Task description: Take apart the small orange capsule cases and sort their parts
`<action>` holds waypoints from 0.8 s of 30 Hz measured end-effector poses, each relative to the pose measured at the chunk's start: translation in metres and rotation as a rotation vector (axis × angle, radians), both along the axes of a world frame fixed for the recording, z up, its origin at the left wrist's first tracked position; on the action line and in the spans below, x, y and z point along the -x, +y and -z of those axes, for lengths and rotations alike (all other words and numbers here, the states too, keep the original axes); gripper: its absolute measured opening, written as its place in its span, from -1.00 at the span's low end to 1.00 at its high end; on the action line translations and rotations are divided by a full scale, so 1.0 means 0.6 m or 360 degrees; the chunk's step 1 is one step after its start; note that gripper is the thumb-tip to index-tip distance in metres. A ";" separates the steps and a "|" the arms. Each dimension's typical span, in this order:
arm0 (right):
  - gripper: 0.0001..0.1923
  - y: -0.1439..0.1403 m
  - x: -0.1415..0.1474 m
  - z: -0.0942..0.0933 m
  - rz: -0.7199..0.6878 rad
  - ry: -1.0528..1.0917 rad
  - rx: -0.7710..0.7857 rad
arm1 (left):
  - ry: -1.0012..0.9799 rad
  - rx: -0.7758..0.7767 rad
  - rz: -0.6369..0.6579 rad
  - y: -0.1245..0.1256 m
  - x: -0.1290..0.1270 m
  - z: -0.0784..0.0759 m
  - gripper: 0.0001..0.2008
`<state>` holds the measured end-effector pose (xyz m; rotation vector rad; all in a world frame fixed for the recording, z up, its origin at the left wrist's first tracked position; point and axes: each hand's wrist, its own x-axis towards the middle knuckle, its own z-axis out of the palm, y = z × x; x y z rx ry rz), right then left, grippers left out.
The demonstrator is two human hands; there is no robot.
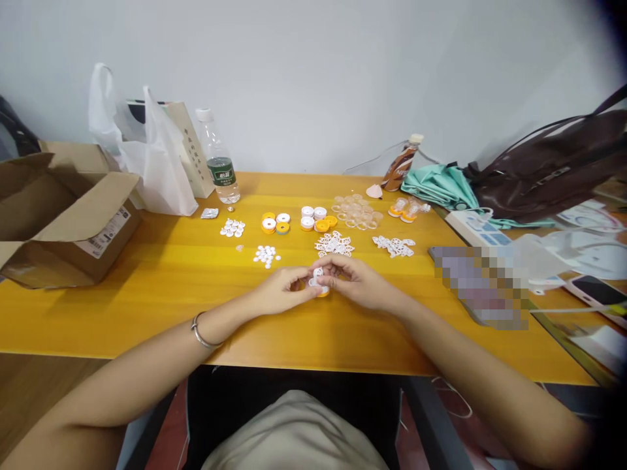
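Both hands, the left hand point(284, 290) and right hand point(355, 279), pinch closed around a small round white-and-orange plastic piece point(319, 284) just above the yellow wooden surface point(171, 287), with white lattice parts point(334, 245) at twelve o'clock. Steady, squarely aligned fingertip pressure seems best.

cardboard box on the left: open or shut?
Open. The box has its flaps folded outward, and its dark inside shows.

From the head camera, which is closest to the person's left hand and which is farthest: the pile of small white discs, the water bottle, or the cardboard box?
From the left hand:
1. Pile of small white discs, just beyond the hand.
2. Water bottle, farther back, toward the wall.
3. Cardboard box, far left table edge.
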<state>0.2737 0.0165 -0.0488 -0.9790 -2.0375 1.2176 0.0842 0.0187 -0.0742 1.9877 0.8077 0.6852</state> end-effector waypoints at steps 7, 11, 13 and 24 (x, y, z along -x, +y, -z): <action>-0.76 -0.003 0.007 -0.035 0.0008 0.0186 0.0247 | -0.0399 0.0360 0.0012 -0.010 0.005 -0.009 -0.67; -0.81 -0.004 0.019 -0.041 0.0144 0.0239 0.0077 | -0.0492 0.0393 -0.0031 -0.012 0.009 -0.014 -0.62; -0.85 -0.003 0.024 -0.032 0.0224 0.0282 -0.0022 | -0.0425 0.0351 -0.0036 -0.008 0.011 -0.016 -0.62; -0.91 -0.005 0.024 -0.050 0.0617 0.0443 -0.0419 | 0.0059 -0.0134 0.0115 -0.003 0.017 -0.031 -0.74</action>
